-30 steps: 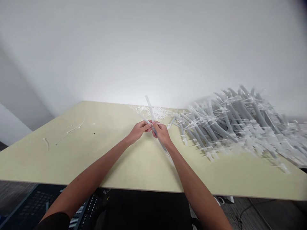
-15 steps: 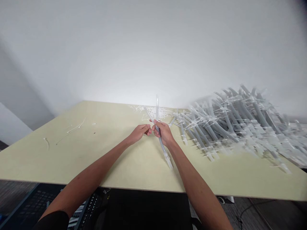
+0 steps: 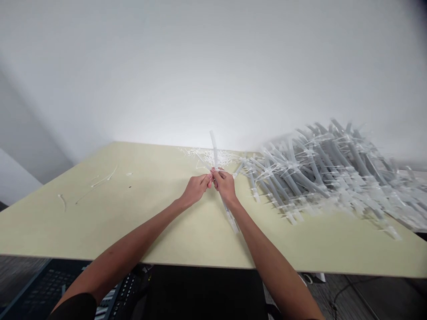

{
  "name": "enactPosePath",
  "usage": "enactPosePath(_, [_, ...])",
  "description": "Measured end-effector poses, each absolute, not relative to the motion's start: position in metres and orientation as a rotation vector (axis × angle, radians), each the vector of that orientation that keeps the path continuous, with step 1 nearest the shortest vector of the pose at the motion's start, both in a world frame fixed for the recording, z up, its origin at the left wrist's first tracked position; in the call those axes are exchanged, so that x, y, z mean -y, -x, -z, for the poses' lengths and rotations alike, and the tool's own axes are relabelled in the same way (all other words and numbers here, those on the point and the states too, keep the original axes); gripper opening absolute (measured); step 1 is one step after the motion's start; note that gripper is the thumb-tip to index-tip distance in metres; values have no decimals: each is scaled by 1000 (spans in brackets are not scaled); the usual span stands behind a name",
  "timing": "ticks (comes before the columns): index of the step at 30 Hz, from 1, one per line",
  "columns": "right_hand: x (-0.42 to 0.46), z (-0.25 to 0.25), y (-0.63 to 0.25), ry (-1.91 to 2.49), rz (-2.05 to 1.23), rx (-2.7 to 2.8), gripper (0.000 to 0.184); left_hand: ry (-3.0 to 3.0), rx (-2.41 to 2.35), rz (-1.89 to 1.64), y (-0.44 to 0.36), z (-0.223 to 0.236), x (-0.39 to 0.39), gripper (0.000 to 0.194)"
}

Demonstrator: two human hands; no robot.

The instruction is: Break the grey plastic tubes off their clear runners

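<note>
My right hand is closed around a long clear plastic tube that stands tilted above the pale table; its lower end rests near the tabletop. My left hand is pinched shut against the tube, fingertips touching those of the right hand; what it pinches there is too small to name. A scatter of thin white cable ties lies just behind both hands.
A big heap of grey tubes bound with white ties fills the table's right half. A few loose ties lie at the left. A dark keyboard sits below the table's near edge.
The left hand, a little apart from the tube half a second ago, has closed back in against the right hand. The tube's upper end has swung slightly left.
</note>
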State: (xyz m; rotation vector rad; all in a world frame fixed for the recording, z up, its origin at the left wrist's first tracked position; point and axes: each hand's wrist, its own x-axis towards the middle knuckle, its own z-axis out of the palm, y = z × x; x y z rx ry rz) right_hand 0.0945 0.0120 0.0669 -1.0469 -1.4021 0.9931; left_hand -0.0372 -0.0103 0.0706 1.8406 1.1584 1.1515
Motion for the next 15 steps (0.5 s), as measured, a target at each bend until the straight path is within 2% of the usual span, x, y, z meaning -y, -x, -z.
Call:
enactPosePath(4, [-13,-68,-97,884,-1158,1275,42,-1716,-1075,-1103,44,-66,0,48])
enactPosePath(7, [-14,-69,-97,835,-1246,1205,47,-1598,-1002,-1148,48,-65,-6,43])
enactPosePath(12, [-12,-66,-91,830,-1234,1293,41,-1573,-901,-1168,46,-69,-7,35])
enactPosePath(15, [-12,-64,-89,874,-1191,1354,43,-1626,-848,-1188,43,-73,-4,34])
